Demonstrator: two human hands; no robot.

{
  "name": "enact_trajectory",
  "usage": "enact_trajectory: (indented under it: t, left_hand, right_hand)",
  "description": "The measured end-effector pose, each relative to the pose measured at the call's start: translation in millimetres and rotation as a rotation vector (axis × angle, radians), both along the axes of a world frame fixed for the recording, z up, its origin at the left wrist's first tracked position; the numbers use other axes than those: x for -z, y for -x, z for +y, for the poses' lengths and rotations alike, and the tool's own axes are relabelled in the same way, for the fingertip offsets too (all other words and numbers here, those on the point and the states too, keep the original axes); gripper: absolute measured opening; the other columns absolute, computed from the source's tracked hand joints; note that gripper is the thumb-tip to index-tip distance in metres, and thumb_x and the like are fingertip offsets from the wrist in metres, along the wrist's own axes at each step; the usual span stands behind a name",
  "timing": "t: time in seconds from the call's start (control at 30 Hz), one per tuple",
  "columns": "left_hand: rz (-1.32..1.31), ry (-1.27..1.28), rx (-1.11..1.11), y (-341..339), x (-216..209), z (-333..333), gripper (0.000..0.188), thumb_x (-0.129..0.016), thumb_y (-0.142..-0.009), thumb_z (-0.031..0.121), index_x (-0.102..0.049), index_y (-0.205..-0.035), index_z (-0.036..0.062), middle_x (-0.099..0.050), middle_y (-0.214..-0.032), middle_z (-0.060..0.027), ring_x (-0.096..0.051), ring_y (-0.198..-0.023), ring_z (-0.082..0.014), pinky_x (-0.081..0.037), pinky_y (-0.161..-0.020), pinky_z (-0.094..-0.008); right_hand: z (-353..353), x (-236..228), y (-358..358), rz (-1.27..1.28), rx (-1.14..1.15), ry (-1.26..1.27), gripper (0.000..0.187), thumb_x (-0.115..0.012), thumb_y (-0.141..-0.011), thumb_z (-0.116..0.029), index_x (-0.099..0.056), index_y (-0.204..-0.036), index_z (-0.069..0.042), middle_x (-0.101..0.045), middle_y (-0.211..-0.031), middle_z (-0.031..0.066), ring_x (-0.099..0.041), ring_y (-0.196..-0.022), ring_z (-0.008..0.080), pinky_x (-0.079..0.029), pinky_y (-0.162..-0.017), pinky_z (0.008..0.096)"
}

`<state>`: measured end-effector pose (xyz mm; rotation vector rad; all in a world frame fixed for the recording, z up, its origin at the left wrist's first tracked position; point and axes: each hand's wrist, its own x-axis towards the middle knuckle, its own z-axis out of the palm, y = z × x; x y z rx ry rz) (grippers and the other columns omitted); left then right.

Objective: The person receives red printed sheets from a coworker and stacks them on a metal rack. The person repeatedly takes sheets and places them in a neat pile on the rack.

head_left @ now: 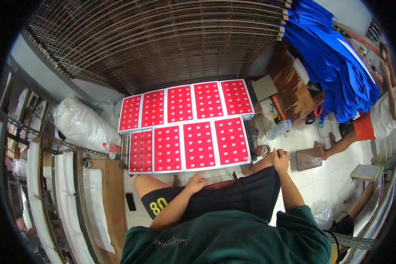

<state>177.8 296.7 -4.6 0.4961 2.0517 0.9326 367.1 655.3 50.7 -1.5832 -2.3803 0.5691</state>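
Two rows of red printed sheets [200, 144] with white borders and small white marks lie on a wire drying rack [124, 152] in front of me. My left hand [197, 182] hovers over my lap near the front row's edge, its fingers loosely extended and holding nothing. On my right knee rests my right hand [280, 159], fingers laid over it, to the right of the rack. Neither hand touches the sheets.
Raised wire shelves [163, 44] stack up behind the sheets. Plastic-wrapped bundles [81, 123] and paper shelves [68, 193] stand left, with a phone [130, 201] on the floor. Blue sheets [334, 66] hang at far right, beside another person's leg [345, 141].
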Motion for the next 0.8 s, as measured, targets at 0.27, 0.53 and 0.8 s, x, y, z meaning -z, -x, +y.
enact_trajectory:
  t: [0.27, 0.53, 0.8]
  left_hand:
    - [-0.048, -0.065, 0.066, 1.9, 4.7, 9.6, 0.074, -0.069, -0.074, 0.034, -0.035, -0.128, -0.002, -0.06, -0.101, -0.0197, -0.06, -0.09, -0.0244, -0.048, -0.077, -0.0323]
    - [-0.075, -0.007, 0.02, 3.3, -2.7, 13.8, 0.082, -0.072, -0.071, 0.034, -0.03, -0.132, 0.0003, -0.059, -0.102, -0.019, -0.059, -0.092, -0.0243, -0.048, -0.076, -0.0317]
    - [-0.036, 0.013, -0.007, 5.0, 14.2, 13.8, 0.077, -0.073, -0.07, 0.034, -0.036, -0.13, 0.0033, -0.058, -0.105, -0.0186, -0.059, -0.093, -0.0263, -0.048, -0.077, -0.0334]
  right_hand:
    - [-1.0, -2.7, -1.7, -0.011, 0.046, 0.022, 0.042, -0.051, -0.08, -0.047, -0.06, -0.103, -0.013, -0.05, -0.109, 0.0163, -0.046, -0.105, 0.0365, -0.04, -0.084, 0.0482]
    - [-0.8, 5.9, -12.9, 0.363, 0.216, -0.043, 0.034, -0.054, -0.083, -0.036, -0.061, -0.094, -0.005, -0.055, -0.098, 0.0178, -0.054, -0.09, 0.0324, -0.043, -0.078, 0.0403]
    - [4.0, 19.2, -21.9, 0.605, 0.316, -0.099, 0.026, -0.056, -0.083, -0.026, -0.061, -0.088, -0.001, -0.058, -0.083, 0.0183, -0.058, -0.075, 0.03, -0.045, -0.071, 0.0378]
